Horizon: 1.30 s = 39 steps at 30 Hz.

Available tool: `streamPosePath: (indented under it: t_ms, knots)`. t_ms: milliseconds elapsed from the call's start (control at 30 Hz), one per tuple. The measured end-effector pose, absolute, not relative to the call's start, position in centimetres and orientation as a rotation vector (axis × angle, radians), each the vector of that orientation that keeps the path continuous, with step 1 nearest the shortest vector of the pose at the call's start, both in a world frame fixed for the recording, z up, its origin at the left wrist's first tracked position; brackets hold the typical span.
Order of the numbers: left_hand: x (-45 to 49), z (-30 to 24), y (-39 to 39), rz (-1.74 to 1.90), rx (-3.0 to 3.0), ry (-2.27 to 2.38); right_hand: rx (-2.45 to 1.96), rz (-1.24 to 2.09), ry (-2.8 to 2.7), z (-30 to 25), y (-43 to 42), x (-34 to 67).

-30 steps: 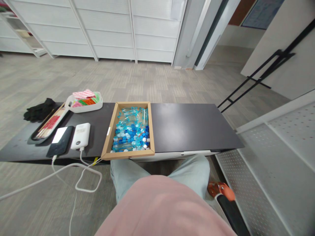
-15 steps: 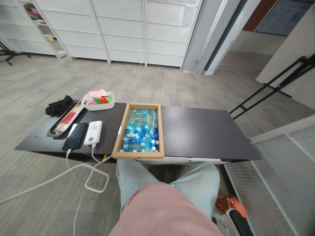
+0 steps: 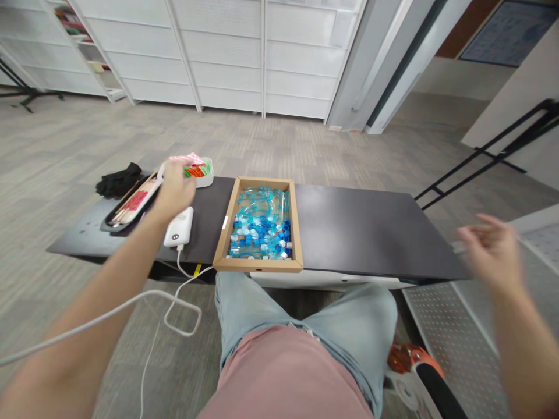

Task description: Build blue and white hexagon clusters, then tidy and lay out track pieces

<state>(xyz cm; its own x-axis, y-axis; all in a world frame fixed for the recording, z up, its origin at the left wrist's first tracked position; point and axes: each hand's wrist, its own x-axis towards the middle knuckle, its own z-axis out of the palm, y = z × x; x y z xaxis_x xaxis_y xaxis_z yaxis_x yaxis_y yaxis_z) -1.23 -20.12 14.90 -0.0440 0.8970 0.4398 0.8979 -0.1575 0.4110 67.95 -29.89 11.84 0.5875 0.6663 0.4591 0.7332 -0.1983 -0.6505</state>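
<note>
My left hand (image 3: 177, 189) reaches over the near left corner of a white tray (image 3: 205, 181) holding a pink checked cloth (image 3: 192, 158) and orange and green pieces (image 3: 196, 171). Its fingertips are mostly hidden, so I cannot tell if they grip anything. Off the table's right end, my right hand (image 3: 493, 247) hangs in the air, blurred, with loosely curled fingers apart and nothing visible in them. Between the hands, a shallow cardboard box (image 3: 257, 266) holds clear blue tube-like pieces (image 3: 262, 201) and many small blue and white pieces (image 3: 259, 233).
On the dark table (image 3: 353, 230) lie a narrow tray (image 3: 109, 224) with sticks and red pieces, black cloth (image 3: 117, 180) and a white power bank (image 3: 180, 227). A white cable (image 3: 131, 295) loops across my left forearm. A black metal frame (image 3: 489, 154) stands at right.
Both my hands have come into view, the left over the white tray, the right beyond the table's right end. My left arm now covers the phone. The view has shifted slightly.
</note>
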Motion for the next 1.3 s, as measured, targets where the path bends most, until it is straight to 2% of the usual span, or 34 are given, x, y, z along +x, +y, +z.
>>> streamPosePath:
  t_ms: [133, 200, 300, 500, 633, 733, 1000, 1133, 1300]
  knots:
    - [0.0, 8.8, -20.2, -0.982, -2.163, -2.225, -1.815, 0.489, -1.154, 6.7, -29.3, 64.0]
    - [0.7, 6.1, -20.9, -0.965, -2.195, -2.278, -1.816, 0.566, -1.196, 4.0, -29.1, 61.8]
    - [1.3, 3.6, -22.0, -0.945, -2.261, -2.314, -1.894, 0.556, -1.304, 1.8, -28.9, 60.5]
    - [1.3, 2.4, -22.4, -0.886, -2.327, -2.331, -1.926, 0.477, -1.507, 1.3, -28.6, 62.0]
    - [1.4, 2.1, -22.1, -0.832, -2.285, -2.366, -1.925, 0.511, -1.372, 1.5, -28.1, 60.9]
    - [1.4, 2.0, -22.1, -0.799, -2.272, -2.384, -1.803, 0.611, -1.380, 2.9, -26.6, 57.2]
    - [1.6, 1.8, -22.1, -0.697, -2.242, -2.417, -1.083, 0.589, -2.154, 8.1, -16.5, 39.7]
    - [1.7, 1.8, -22.0, -0.658, -2.239, -2.427, -1.239, 0.478, -2.391, 8.4, -11.5, 33.8]
    - [1.7, 1.6, -22.0, -0.632, -2.236, -2.423, -1.459, 0.402, -2.526, 7.9, -9.9, 31.0]
